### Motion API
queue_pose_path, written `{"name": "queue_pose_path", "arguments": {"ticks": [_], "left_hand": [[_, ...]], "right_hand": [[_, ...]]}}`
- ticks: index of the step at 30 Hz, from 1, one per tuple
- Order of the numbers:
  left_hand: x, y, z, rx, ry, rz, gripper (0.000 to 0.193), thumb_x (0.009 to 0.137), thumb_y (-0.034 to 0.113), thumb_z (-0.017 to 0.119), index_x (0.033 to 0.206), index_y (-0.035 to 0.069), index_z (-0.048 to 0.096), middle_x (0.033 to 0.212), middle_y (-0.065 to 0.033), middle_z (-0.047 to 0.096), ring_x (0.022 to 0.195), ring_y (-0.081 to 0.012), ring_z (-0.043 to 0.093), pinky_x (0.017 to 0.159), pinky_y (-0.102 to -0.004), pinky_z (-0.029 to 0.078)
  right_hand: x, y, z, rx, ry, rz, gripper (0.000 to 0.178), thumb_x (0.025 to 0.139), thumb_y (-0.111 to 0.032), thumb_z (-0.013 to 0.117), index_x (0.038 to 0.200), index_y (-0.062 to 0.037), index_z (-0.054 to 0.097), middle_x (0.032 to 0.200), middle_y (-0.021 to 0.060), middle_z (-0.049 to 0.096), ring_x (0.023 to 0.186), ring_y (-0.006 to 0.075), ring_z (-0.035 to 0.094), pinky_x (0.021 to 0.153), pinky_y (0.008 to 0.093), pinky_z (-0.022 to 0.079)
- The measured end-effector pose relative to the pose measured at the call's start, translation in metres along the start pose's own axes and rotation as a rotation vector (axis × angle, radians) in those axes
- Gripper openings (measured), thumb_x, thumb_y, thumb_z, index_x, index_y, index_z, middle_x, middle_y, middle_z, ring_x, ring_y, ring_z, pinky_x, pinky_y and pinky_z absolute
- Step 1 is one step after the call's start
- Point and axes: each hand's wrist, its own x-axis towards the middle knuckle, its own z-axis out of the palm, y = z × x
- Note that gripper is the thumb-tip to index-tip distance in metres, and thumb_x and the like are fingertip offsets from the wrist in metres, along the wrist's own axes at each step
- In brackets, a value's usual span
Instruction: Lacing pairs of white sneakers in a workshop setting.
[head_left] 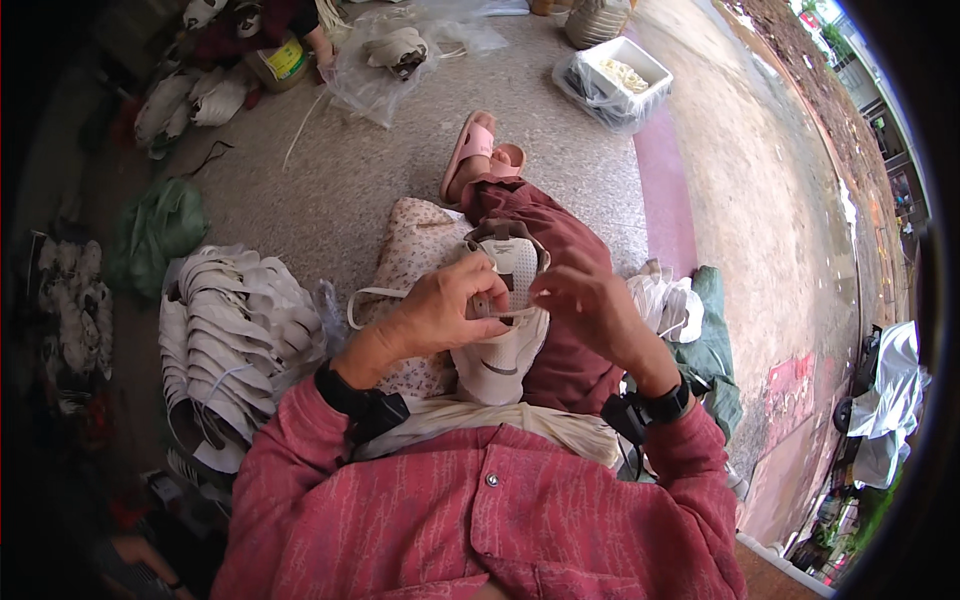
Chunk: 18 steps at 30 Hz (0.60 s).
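Note:
A white shoe upper [505, 345] lies on my lap, its toe toward me. My left hand [440, 310] grips its left side and pinches a white lace [368, 296] that loops out to the left. My right hand [585, 300] is closed on the lace at the upper's right edge, fingertips meeting the left hand over the eyelets. Black bands sit on both wrists. A bundle of white laces [520, 420] lies across my lap just below the upper.
A large stack of white shoe uppers [235, 330] stands at my left. A floral cushion [415, 260] lies under my left arm. My foot in a pink sandal [475, 150] points forward. A plastic-wrapped box [615, 80], bags of uppers [395, 50] and another person's hand [322, 50] are farther off.

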Motion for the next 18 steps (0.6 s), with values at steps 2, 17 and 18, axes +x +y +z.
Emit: {"name": "queue_pose_path", "arguments": {"ticks": [2, 17, 18], "left_hand": [[-0.002, -0.003, -0.001, -0.088, -0.014, 0.053, 0.032, 0.071, 0.014, 0.08, 0.097, 0.005, 0.064, 0.092, -0.0029, 0.049, 0.086, -0.0153, 0.052, 0.074, -0.0271, 0.043], [-0.008, -0.008, 0.012, 0.078, 0.105, 0.126, 0.048, 0.069, 0.015, 0.081, 0.11, 0.005, 0.059, 0.101, -0.0096, 0.051, 0.095, -0.0265, 0.058, 0.08, -0.035, 0.047], [-0.007, -0.009, 0.013, 0.074, 0.111, 0.122, 0.048, 0.069, 0.015, 0.081, 0.11, 0.005, 0.059, 0.101, -0.0096, 0.051, 0.095, -0.0265, 0.058, 0.08, -0.035, 0.047]], "right_hand": [[-0.003, 0.003, 0.012, -0.019, -0.007, -0.011, 0.01, 0.083, -0.011, 0.069, 0.092, -0.0076, 0.064, 0.092, 0.0068, 0.058, 0.076, 0.0258, 0.063, 0.065, 0.0367, 0.05], [-0.005, -0.01, 0.029, -0.224, -0.2, 0.095, 0.012, 0.088, -0.011, 0.06, 0.096, -0.0047, 0.053, 0.099, 0.0136, 0.055, 0.079, 0.0365, 0.063, 0.066, 0.0433, 0.05], [-0.008, -0.015, 0.033, -0.061, -0.209, 0.067, 0.009, 0.089, -0.009, 0.06, 0.094, -0.005, 0.054, 0.097, 0.0138, 0.055, 0.082, 0.0354, 0.063, 0.067, 0.0419, 0.05]]}}
